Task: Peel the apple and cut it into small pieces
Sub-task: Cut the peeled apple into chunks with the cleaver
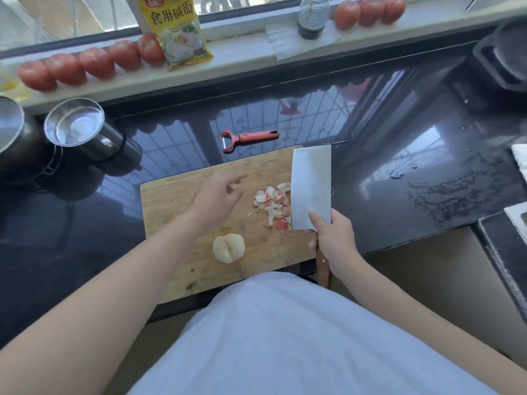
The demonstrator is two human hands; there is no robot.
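On the cutting board (pixel 174 195) at counter's near edge, peeled apple (pixel 228 248) is sitting whole w/ peel scraps (pixel 273 205) beside; right hand (pixel 332 240) is gripping cleaver (pixel 311 186), left hand (pixel 219 195) is hovering released, so next, probably: steady apple & start cutting.

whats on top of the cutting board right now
On the cutting board: a peeled apple and a pile of peel scraps. The cleaver covers the pile's right edge, so anything beneath it is hidden.

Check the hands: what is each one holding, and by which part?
The right hand grips the cleaver at the top of its wooden handle, just under the blade. The left hand holds nothing; it hovers over the cutting board.
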